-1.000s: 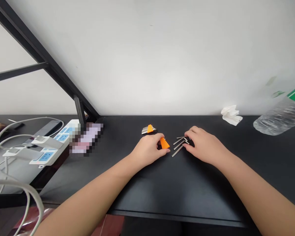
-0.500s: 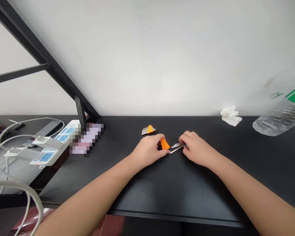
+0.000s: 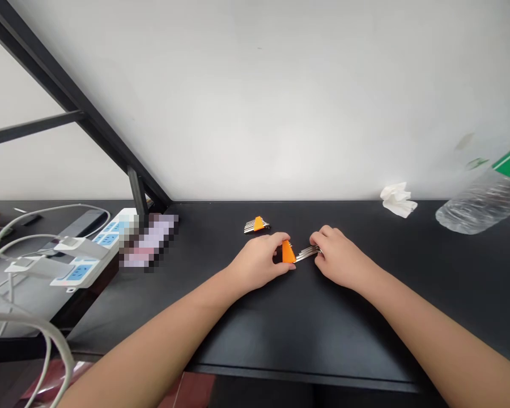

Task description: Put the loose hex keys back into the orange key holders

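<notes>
My left hand (image 3: 259, 262) is closed on a small orange plastic key holder (image 3: 288, 251), standing it on the black table (image 3: 297, 323). Just to its right, my right hand (image 3: 340, 258) pinches a bundle of metal hex keys (image 3: 306, 253) whose ends point at the holder and touch it. A second orange holder filled with hex keys (image 3: 256, 225) lies a little farther back, apart from both hands.
A crumpled white tissue (image 3: 398, 199) and a lying plastic bottle (image 3: 484, 195) sit at the back right by the wall. A white power strip (image 3: 89, 249) with plugs and cables lies at the left, next to a black frame post (image 3: 136, 195).
My right hand gathered the loose hex keys into a bundle and slid them left to the holder. My left hand turned the orange holder more upright.
</notes>
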Demonstrator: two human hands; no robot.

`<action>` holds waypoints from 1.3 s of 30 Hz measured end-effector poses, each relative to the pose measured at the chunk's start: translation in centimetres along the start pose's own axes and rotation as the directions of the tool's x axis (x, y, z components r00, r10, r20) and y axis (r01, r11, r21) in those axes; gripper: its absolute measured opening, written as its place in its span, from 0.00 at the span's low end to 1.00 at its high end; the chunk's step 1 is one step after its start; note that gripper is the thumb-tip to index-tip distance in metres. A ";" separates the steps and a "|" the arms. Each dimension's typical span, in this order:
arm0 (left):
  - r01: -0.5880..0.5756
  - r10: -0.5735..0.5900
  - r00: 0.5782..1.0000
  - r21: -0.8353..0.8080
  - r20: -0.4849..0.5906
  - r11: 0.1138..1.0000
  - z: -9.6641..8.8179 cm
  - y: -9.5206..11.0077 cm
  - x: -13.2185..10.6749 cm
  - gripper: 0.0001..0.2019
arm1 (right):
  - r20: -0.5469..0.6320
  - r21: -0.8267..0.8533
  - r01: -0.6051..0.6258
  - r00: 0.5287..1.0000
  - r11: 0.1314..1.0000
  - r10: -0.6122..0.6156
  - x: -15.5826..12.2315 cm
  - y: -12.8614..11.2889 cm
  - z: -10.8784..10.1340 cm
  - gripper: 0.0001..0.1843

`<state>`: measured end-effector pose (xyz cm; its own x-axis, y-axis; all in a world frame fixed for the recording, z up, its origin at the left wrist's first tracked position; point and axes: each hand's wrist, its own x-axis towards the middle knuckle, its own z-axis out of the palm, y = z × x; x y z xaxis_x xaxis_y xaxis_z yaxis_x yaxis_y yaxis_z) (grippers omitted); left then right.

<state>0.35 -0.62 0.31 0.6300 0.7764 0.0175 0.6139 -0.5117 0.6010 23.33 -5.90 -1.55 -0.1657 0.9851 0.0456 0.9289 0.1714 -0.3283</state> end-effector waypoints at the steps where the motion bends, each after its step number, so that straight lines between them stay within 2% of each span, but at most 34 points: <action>1: -0.010 0.010 1.000 -0.023 -0.004 1.000 0.1 0.0 -0.1 0.28 | -0.024 0.023 0.012 1.000 1.000 -0.012 -0.1 0.0 -0.1 0.13; 4: -0.089 0.088 0.996 -0.069 -0.009 0.994 0.0 0.2 -0.3 0.25 | -0.059 0.218 0.098 0.994 0.971 -0.087 -0.2 -0.4 -1.0 0.11; 7: -0.210 0.210 0.978 -0.048 -0.011 0.976 -0.2 0.6 -0.5 0.21 | 0.002 0.485 0.137 0.988 0.864 -0.157 -0.2 -1.0 -1.9 0.10; 11: -0.315 0.315 0.949 -0.012 -0.013 0.949 -0.6 0.9 -0.6 0.24 | 0.142 0.738 -0.037 0.985 0.673 -0.101 -0.1 -1.2 -2.3 0.13; 13: -0.343 0.343 0.939 -0.015 -0.013 0.939 -0.6 1.0 -0.7 0.24 | 0.236 0.807 -0.144 0.968 0.573 -0.089 0.0 -1.0 -2.2 0.13; 15: -0.359 0.359 0.933 -0.026 -0.015 0.933 -0.6 1.2 -0.7 0.24 | 0.291 0.832 -0.207 0.953 0.515 -0.088 0.0 -0.8 -2.2 0.14; 18: -0.379 0.378 0.925 -0.025 -0.020 0.925 -0.4 1.5 -0.9 0.22 | 0.316 0.833 -0.214 0.941 0.510 -0.121 -0.1 -0.6 -2.1 0.15; 22: -0.393 0.393 0.919 -0.007 -0.037 0.919 -0.3 1.8 -1.0 0.20 | 0.255 0.826 -0.122 0.952 0.550 -0.171 -0.2 -0.5 -2.1 0.15; 27: -0.384 0.388 0.919 0.062 -0.069 0.921 -0.6 2.0 -0.8 0.15 | 0.102 0.877 -0.010 0.981 0.481 -0.166 -0.4 -0.9 -2.2 0.14; 32: -0.289 0.303 0.950 0.148 -0.079 0.946 -0.6 1.8 -0.7 0.16 | 0.055 0.892 0.013 0.989 0.452 -0.137 -0.4 -0.9 -2.1 0.15; 34: -0.232 0.253 0.964 0.203 -0.084 0.951 -0.4 1.4 -0.6 0.15 | 0.005 0.903 0.033 0.996 0.428 -0.089 -0.2 -0.6 -2.0 0.17; 36: -0.163 0.192 0.976 0.252 -0.098 0.954 -0.4 1.0 -0.3 0.14 | -0.042 0.920 0.032 0.999 0.390 0.019 0.2 0.0 -1.8 0.18; 38: -0.102 0.139 0.983 0.274 -0.120 0.956 -0.5 0.5 -0.1 0.14 | -0.015 0.921 -0.038 0.991 0.388 0.133 0.7 0.8 -1.7 0.17; 39: -0.081 0.121 0.985 0.280 -0.127 0.957 -0.5 0.2 0.0 0.15 | 0.025 0.905 -0.098 0.984 0.415 0.176 0.9 1.3 -1.6 0.17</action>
<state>0.27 -0.53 0.88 0.6338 0.7494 0.1914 0.6694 -0.6554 0.3498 24.90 -4.76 -0.39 -0.0077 0.9993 -0.0369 0.1020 -0.0359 -0.9941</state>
